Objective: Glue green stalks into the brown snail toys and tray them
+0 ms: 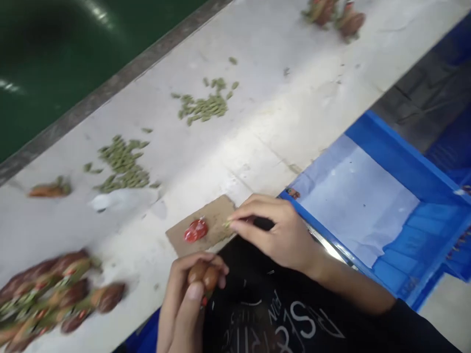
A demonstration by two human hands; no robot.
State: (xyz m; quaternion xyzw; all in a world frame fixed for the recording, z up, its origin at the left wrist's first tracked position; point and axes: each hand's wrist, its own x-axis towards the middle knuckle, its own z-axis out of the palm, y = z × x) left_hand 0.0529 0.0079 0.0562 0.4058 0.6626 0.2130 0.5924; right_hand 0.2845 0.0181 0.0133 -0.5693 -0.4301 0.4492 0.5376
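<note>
My left hand is closed around a brown glossy figure with two rounded lobes, near the table's front edge. The fingers of my right hand pinch a small green piece above the right part of a cardboard square. A glossy red blob lies on that cardboard, between my two hands. Beyond it on the table are two piles of small green pieces, one at the left and another further back. A white bottle or tube lies beside the nearer pile.
Several brown and green figures are grouped at the lower left. Another orange-brown piece lies at the far left, and more figures stand at the top right. A blue crate lined with white sheet adjoins the table's right edge.
</note>
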